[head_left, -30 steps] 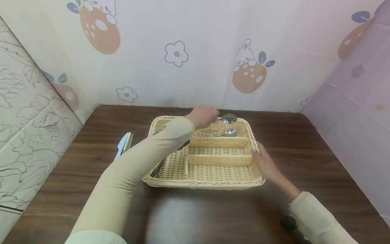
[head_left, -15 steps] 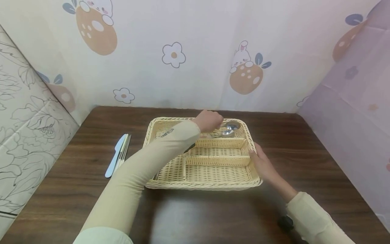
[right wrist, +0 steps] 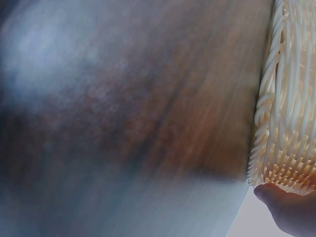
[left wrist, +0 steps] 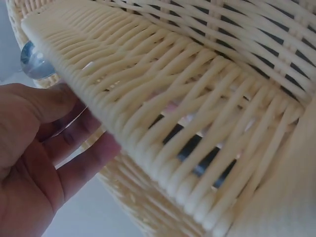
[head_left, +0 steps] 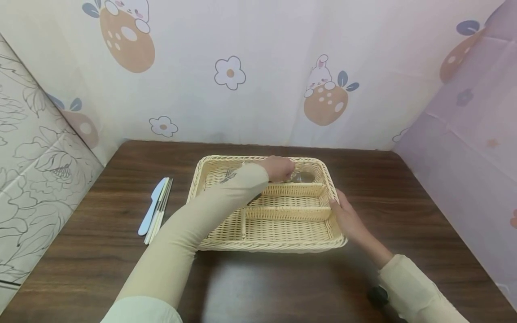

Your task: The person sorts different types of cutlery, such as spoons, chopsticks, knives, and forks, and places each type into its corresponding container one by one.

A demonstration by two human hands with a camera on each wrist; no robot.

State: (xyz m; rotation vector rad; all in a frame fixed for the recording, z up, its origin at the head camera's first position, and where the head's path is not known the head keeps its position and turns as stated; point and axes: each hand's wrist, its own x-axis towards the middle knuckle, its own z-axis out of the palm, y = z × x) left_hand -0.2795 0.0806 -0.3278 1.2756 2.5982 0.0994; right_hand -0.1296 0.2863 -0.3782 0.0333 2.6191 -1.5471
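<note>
A cream wicker cutlery basket [head_left: 274, 246] with several compartments rests on the table. My left hand [head_left: 278, 168] reaches into its back compartment, fingers curled and pinching a metal spoon. In the left wrist view the shiny spoon bowl [left wrist: 34, 61] shows beyond the thumb, and the left hand [left wrist: 34, 143] is beside a woven divider [left wrist: 148, 113]. The spoon's handle is mostly hidden. A second spoon in that compartment cannot be told apart now. My right hand [head_left: 348, 217] grips the basket's right wall, its thumb [right wrist: 269, 192] on the woven rim in the right wrist view.
Left of the basket, a light blue knife [head_left: 151, 208] and several chopsticks [head_left: 160, 211] lie on the dark wooden table [head_left: 404, 193]. A patterned curtain [head_left: 262, 112] hangs behind the table. My left sleeve covers the basket's left compartment in part.
My left hand has lowered the spoon from above the back rim into the back compartment, beside where another spoon lay. My right hand keeps its hold on the basket.
</note>
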